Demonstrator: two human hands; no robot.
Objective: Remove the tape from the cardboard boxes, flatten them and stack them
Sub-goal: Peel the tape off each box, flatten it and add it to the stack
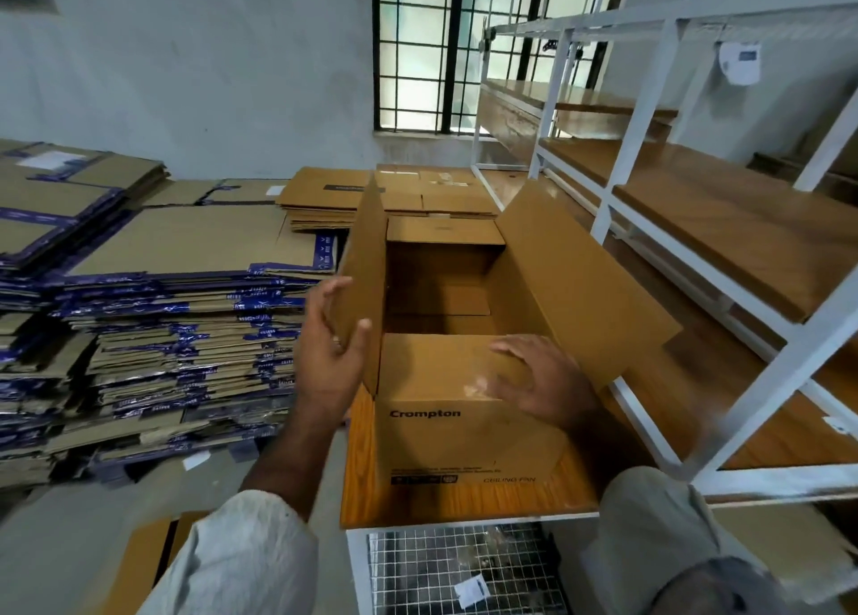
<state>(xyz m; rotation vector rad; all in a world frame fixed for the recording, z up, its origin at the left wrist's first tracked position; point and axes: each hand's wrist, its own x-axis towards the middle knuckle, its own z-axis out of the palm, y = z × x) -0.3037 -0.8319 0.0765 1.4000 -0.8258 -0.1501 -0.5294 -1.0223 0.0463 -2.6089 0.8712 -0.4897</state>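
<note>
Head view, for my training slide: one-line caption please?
Left hand holds the open cardboard box's side flap; right hand presses its near flap.

One head-worn, wide-angle view, looking forward and steeply down from above the person's own arms.

The camera sits close over an open cardboard box (464, 317) that fills the centre of the frame, with the left hand (332, 350) and right hand (538, 382) reaching in from the lower edge, near enough that the sleeves crowd the bottom corners. The lens faces a pale wall with a barred window (464, 48) at top centre. Stacks of flattened cardboard (153, 317) spread across the left of the frame; a white shelf frame (650, 104) bends along the right, curved by the wide lens. No second view is given.
</note>
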